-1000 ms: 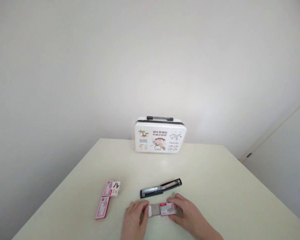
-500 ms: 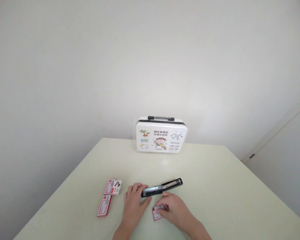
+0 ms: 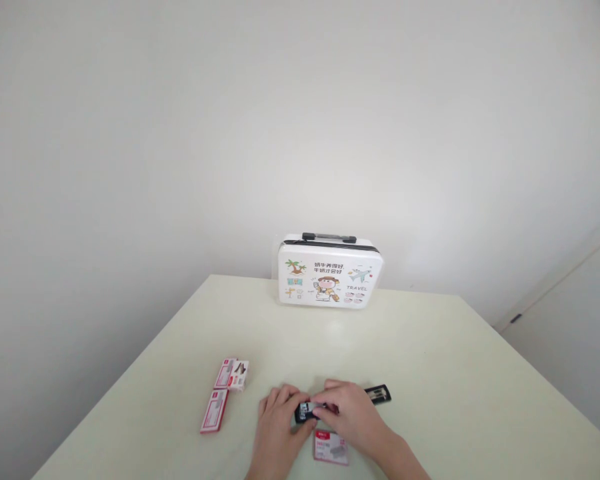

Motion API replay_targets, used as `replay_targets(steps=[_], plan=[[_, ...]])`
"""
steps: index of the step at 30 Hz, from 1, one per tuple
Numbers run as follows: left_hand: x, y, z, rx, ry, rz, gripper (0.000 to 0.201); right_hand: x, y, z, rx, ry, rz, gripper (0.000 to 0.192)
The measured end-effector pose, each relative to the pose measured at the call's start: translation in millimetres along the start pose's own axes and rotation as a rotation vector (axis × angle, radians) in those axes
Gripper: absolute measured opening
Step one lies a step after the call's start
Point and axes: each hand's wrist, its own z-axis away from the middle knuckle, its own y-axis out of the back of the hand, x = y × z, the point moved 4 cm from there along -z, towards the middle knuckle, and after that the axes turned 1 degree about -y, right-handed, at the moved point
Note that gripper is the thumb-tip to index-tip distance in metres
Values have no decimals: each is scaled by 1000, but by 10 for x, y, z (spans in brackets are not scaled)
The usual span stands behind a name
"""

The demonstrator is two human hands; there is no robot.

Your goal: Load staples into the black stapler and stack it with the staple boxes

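Observation:
A black stapler [image 3: 380,395] lies opened out on the table, its metal inner parts facing up. My left hand [image 3: 280,420] is closed on its left end, thumb on the near side and fingers on the far side. Over the stapler's middle, my right hand [image 3: 353,410] pinches a small grey strip of staples [image 3: 319,405], partly hidden by the fingers. The strip is at the open channel; whether it lies inside I cannot tell. Just below the hands, a small pink-and-white staple box [image 3: 331,448] lies flat.
Two flat pink-and-white boxes [image 3: 213,411] lie end to end on the left, with a smaller white box [image 3: 239,375] against the farther one. A white printed case [image 3: 330,275] with a black handle stands at the table's back, near the wall.
My right hand has moved up from the staple box to the stapler with the grey strip. The stapler has shifted nearer and been turned, and the staple box is now uncovered.

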Motion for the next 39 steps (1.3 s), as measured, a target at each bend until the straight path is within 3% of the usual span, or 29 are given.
replay_targets(steps=[3,8,13,15,18,21,23,25,27,30,34,39], plan=[[10,6,2,1,-2,-2,27,8,10,32,28,-47,11,8],[23,18,4,-3,-2,1,26,52,30,115,118,-191,33,13],[24,16,5,-6,-4,5,25,38,-108,199,74,-169,-61,16],[19,15,9,-4,0,9,25,172,-183,301,77,-173,-239,24],[18,17,14,-3,11,21,27,564,-282,535,88,-235,-498,37],[32,23,13,-18,12,37,28,965,-312,726,96,-405,-658,53],[42,28,9,-30,15,44,28,1067,-254,735,157,-458,-747,62],[49,34,3,-35,25,44,27,997,-153,630,215,-373,-757,58],[52,37,-3,-38,35,40,26,832,-64,476,228,-255,-727,43],[51,36,-11,-36,49,34,25,593,-12,284,152,-191,-553,22],[35,18,-15,-25,70,43,24,415,46,193,77,-157,-334,22],[-74,-41,-10,-4,110,75,64,283,157,159,114,-111,-215,28]])
